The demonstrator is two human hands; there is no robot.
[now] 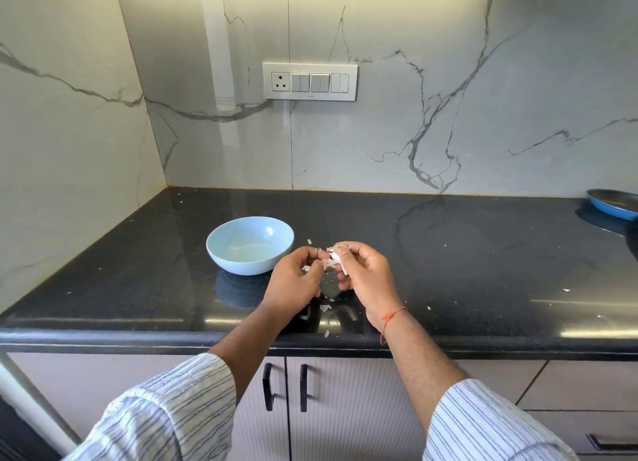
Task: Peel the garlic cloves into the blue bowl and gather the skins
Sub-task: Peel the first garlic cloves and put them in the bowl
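Observation:
Both my hands meet just above the black counter (448, 253), right of the light blue bowl (249, 244). My left hand (293, 281) and my right hand (366, 274) both pinch a white garlic piece (334, 258) with papery skin hanging from it. The bowl looks empty inside. Loose skin flakes (325, 308) lie on the counter under my hands, near the front edge, and one flake (310, 242) lies beside the bowl.
A blue pan (612, 203) sits at the far right of the counter. Marble walls close the back and left corner, with a switch plate (310, 81) on the back wall. Cabinet doors with black handles (268, 386) are below the counter edge.

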